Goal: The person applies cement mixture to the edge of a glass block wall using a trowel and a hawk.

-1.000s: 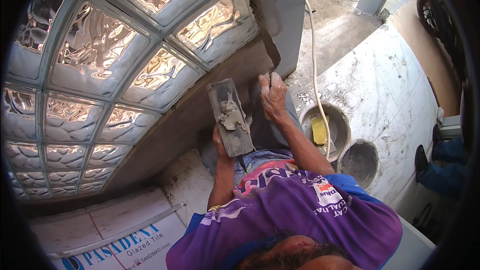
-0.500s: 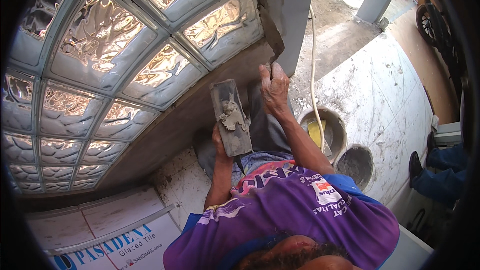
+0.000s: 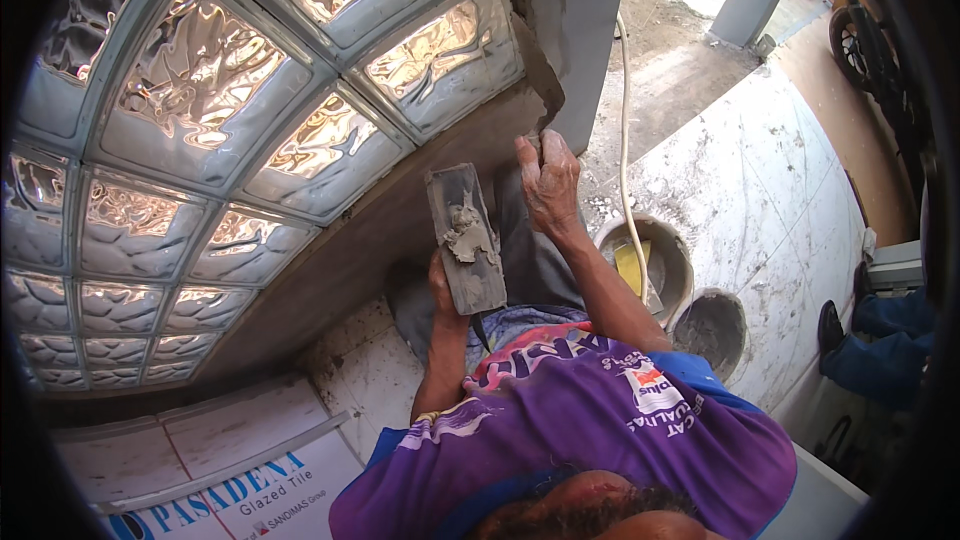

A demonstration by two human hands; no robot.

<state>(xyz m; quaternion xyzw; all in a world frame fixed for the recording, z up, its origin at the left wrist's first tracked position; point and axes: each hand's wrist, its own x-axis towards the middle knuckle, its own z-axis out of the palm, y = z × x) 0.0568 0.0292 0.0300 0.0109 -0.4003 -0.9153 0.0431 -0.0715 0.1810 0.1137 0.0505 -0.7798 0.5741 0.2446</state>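
Observation:
My left hand [image 3: 440, 285] is closed beneath a grey rectangular plastering float [image 3: 466, 280], which lies flat with a lump of wet mortar [image 3: 466, 233] on its face. Ahead and to the right, my right hand [image 3: 552, 183] reaches to the lower corner of the plastered edge [image 3: 538, 70] beside the glass blocks. Its fingers are bent and pressed together at the wall. Whatever they grip is hidden behind them. A sill of smooth grey plaster [image 3: 400, 185] runs under the glass block wall [image 3: 290, 160].
Right of my arm stand a bucket [image 3: 680, 260] with a yellow thing inside and a second mortar bucket [image 3: 712, 330]. A pale cable [image 3: 627, 120] hangs into the first. A person's jeans-clad legs [image 3: 880, 355] are at far right. Tile boxes [image 3: 230, 490] lie lower left.
The float in my left hand has shifted slightly right and down. My right hand stays at the wall corner, almost unmoved.

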